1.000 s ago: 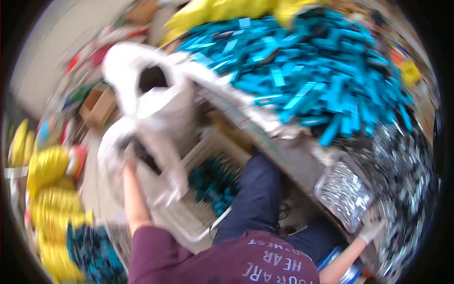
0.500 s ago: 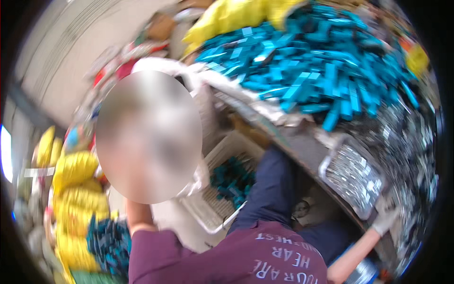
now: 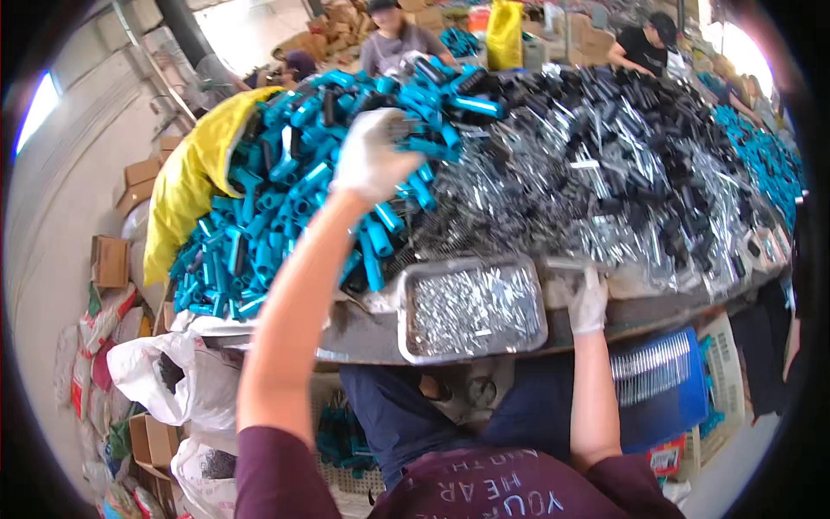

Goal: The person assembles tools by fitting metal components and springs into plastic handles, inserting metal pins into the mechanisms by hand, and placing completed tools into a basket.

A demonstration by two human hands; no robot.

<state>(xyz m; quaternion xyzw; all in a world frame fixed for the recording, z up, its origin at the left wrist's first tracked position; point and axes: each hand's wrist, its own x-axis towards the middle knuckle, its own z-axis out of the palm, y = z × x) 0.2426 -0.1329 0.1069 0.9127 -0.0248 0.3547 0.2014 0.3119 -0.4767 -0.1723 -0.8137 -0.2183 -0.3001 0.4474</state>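
My left hand (image 3: 373,157), in a white glove, reaches over a heap of teal plastic handles (image 3: 251,229). Its thumb and fingers are apart, somewhat smeared by motion, and I see nothing held between them. Lower right, my gloved right hand (image 3: 590,307) rests at the table edge with its fingers closed on a slim grey metal rod (image 3: 566,264). Between my arms stands a clear plastic tray (image 3: 403,324) full of small silver metal pins (image 3: 471,307). Beyond the tray and right hand spreads a heap of black and clear-wrapped metal parts (image 3: 536,173).
A yellow sack (image 3: 186,190) lies open at the heap's left. White bags (image 3: 164,372) and cardboard boxes (image 3: 111,261) stand left. Below the table are a crate of teal pieces (image 3: 341,441) and a blue bin (image 3: 657,389). Other people (image 3: 402,43) sit across the table.
The view has swung from the left side back to face the table. My left hand has come from the left, over the teal heap. The right hand stays near the tray's right side.
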